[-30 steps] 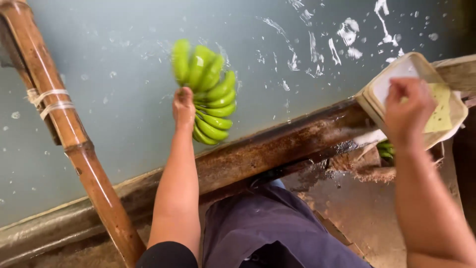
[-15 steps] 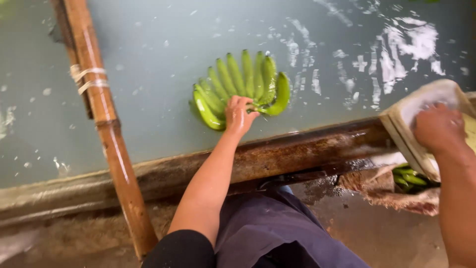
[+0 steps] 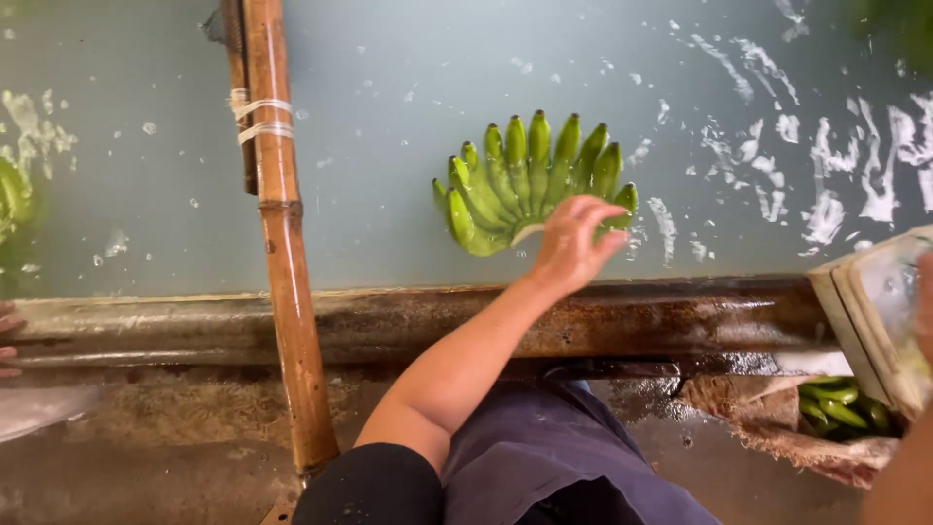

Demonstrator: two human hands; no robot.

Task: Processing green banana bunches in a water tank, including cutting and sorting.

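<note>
A hand of green bananas (image 3: 525,180) floats fanned out in the pale water of a wash tank (image 3: 408,233). My left hand (image 3: 573,241) reaches over the tank's rusty rim (image 3: 632,321), its fingers spread just over the bunch's stem end and near fruits, not gripping. At the far right edge only a sliver of my right hand (image 3: 924,292) shows, resting on a wet white tray (image 3: 865,306). Whether it grips the tray is hidden by the frame edge.
A bamboo pole (image 3: 280,253) bound with white string slants across the tank at left. More green bananas (image 3: 844,403) lie on a rough sack under the tray. Another bunch (image 3: 10,199) floats at far left. Another person's fingertips (image 3: 8,323) touch the rim at left.
My left hand had the bunch by its stem and has let go, fingers spreading. The bunch has turned, fruit tips pointing away. The view shifted, pushing the tray and right hand to the edge.
</note>
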